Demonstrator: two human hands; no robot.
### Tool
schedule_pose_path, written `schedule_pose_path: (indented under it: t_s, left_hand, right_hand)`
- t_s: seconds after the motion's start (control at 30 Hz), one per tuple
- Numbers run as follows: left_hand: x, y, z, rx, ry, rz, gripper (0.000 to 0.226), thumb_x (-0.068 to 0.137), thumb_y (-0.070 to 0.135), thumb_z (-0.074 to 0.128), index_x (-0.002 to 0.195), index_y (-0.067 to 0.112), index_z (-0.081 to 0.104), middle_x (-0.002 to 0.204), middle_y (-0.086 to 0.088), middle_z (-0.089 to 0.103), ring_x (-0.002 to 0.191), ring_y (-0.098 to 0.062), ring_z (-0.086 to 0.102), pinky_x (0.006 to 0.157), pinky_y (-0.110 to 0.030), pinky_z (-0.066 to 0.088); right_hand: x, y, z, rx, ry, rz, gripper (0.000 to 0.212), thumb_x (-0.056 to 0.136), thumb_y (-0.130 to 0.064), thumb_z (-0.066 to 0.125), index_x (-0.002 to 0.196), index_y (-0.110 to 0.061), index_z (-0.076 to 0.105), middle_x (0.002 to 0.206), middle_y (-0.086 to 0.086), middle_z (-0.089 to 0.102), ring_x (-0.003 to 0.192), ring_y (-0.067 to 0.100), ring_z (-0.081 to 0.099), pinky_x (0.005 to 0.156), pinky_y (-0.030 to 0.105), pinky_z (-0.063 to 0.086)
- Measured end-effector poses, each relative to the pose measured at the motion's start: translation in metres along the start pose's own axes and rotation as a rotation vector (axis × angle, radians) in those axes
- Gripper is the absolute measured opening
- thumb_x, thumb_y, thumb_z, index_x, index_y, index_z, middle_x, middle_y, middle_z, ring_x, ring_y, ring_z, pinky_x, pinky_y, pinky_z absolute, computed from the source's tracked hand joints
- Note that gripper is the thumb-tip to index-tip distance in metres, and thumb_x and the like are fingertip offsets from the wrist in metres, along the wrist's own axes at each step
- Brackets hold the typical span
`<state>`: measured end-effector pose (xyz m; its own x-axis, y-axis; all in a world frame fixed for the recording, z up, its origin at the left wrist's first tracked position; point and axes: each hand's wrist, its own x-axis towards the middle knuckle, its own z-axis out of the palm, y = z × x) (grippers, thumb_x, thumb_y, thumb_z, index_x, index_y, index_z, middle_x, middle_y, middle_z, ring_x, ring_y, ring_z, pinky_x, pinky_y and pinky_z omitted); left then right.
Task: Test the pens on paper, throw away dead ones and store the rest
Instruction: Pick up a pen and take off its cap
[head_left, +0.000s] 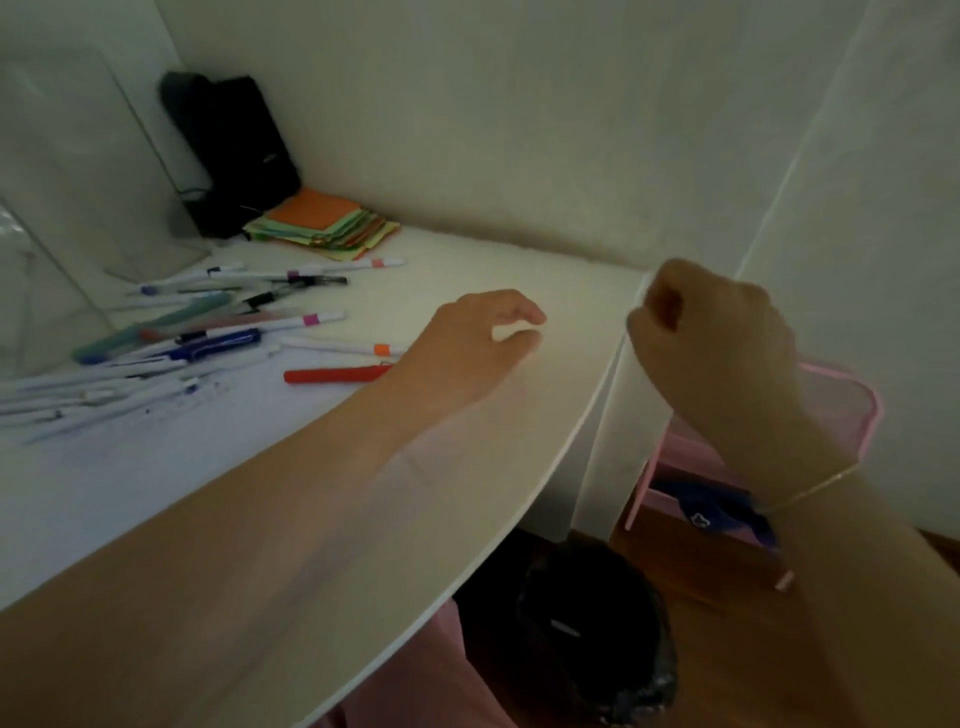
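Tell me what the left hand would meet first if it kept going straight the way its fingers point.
Probably nothing close: the left hand points right over the bare white desk, toward its right edge. Past that edge is the right hand, though depth is unclear.

One view only — from my head, tilted down and forward, close over the desk (519, 415) corner.

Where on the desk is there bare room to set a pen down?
Bare desk top runs between the sticky-note stack and the desk's right edge, behind the left hand. The near edge under the left forearm is also bare. Crowded: the pen pile on the left and the red pen.
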<state>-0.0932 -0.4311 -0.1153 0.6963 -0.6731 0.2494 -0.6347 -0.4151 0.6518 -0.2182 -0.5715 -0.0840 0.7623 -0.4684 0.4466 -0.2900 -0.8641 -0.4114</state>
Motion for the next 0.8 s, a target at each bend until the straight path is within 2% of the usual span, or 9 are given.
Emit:
schedule_pose_path:
  t_s: [0.1,0.17,0.27,0.4,0.53,0.6,0.67,0.73,0.8]
  left_hand:
    - [-0.007,-0.013,-0.040,-0.012,0.236,0.003,0.016,0.088,0.011,0.055,0.091,0.023,0.065,0.099,0.013,0.066,0.093,0.007,0.057,0.083,-0.003,0.036]
    - [-0.021,-0.033,-0.069,0.052,0.331,-0.048,0.021,0.087,0.006,0.054,0.087,0.024,0.064,0.093,0.013,0.064,0.088,0.004,0.057,0.083,-0.010,0.041]
    - [-0.052,-0.069,-0.103,0.197,0.364,-0.154,0.023,0.085,0.002,0.054,0.085,0.022,0.064,0.094,0.003,0.064,0.084,-0.007,0.058,0.079,-0.018,0.043]
    - [-0.091,-0.110,-0.131,0.312,0.379,-0.254,0.017,0.084,0.003,0.058,0.086,0.018,0.067,0.092,0.001,0.059,0.071,-0.013,0.055,0.072,-0.023,0.043]
    - [-0.116,-0.131,-0.142,0.290,0.363,-0.289,0.016,0.086,0.010,0.059,0.089,0.026,0.063,0.091,0.004,0.059,0.069,-0.006,0.054,0.065,-0.014,0.039]
    - [-0.122,-0.131,-0.147,0.190,0.401,-0.283,0.013,0.089,0.018,0.058,0.093,0.029,0.060,0.093,0.006,0.061,0.076,-0.006,0.058,0.066,-0.014,0.044]
    - [-0.126,-0.123,-0.155,0.002,0.429,-0.301,0.012,0.092,0.029,0.053,0.102,0.027,0.060,0.100,0.011,0.063,0.087,-0.001,0.060,0.070,-0.010,0.045]
    - [-0.130,-0.112,-0.161,-0.187,0.362,-0.295,0.031,0.090,0.042,0.046,0.114,0.026,0.058,0.109,0.014,0.062,0.097,0.003,0.058,0.079,-0.010,0.046]
    - [-0.133,-0.102,-0.166,-0.266,0.289,-0.263,0.042,0.088,0.047,0.042,0.122,0.027,0.054,0.112,0.013,0.063,0.099,0.000,0.060,0.086,-0.018,0.048]
  right_hand:
    - [0.021,-0.060,0.003,0.224,0.022,-0.182,0.005,0.080,-0.015,0.054,0.081,-0.017,0.058,0.073,0.002,0.061,0.069,0.026,0.058,0.068,0.036,0.050]
    - [0.029,-0.092,0.031,0.264,-0.169,-0.292,0.020,0.077,-0.013,0.056,0.094,-0.023,0.061,0.090,0.001,0.064,0.089,0.026,0.059,0.082,0.037,0.049]
    - [0.029,-0.133,0.076,0.082,-0.462,-0.488,0.035,0.083,-0.015,0.056,0.117,-0.021,0.054,0.117,0.002,0.055,0.113,0.021,0.049,0.091,0.031,0.040]
    - [0.021,-0.167,0.114,-0.260,-0.551,-0.647,0.032,0.087,-0.015,0.051,0.119,-0.013,0.051,0.121,0.009,0.052,0.113,0.027,0.047,0.081,0.030,0.036]
    - [0.024,-0.188,0.121,-0.323,-0.586,-0.629,0.024,0.088,-0.019,0.054,0.112,-0.017,0.051,0.115,0.007,0.055,0.104,0.024,0.054,0.082,0.031,0.041]
    - [0.036,-0.201,0.111,-0.060,-0.510,-0.514,0.016,0.083,-0.022,0.060,0.096,-0.022,0.050,0.098,0.002,0.057,0.086,0.019,0.056,0.072,0.027,0.043]
    - [0.047,-0.218,0.099,0.378,-0.454,-0.311,0.016,0.081,-0.020,0.065,0.081,-0.019,0.049,0.078,-0.001,0.053,0.065,0.012,0.050,0.057,0.022,0.037]
    - [0.050,-0.235,0.092,0.827,-0.513,-0.126,0.017,0.082,-0.012,0.063,0.073,-0.014,0.048,0.062,0.001,0.051,0.049,0.010,0.045,0.049,0.020,0.035]
    - [0.044,-0.248,0.096,1.077,-0.589,-0.025,0.018,0.083,-0.005,0.057,0.070,-0.011,0.047,0.046,-0.001,0.048,0.038,0.010,0.042,0.042,0.021,0.035]
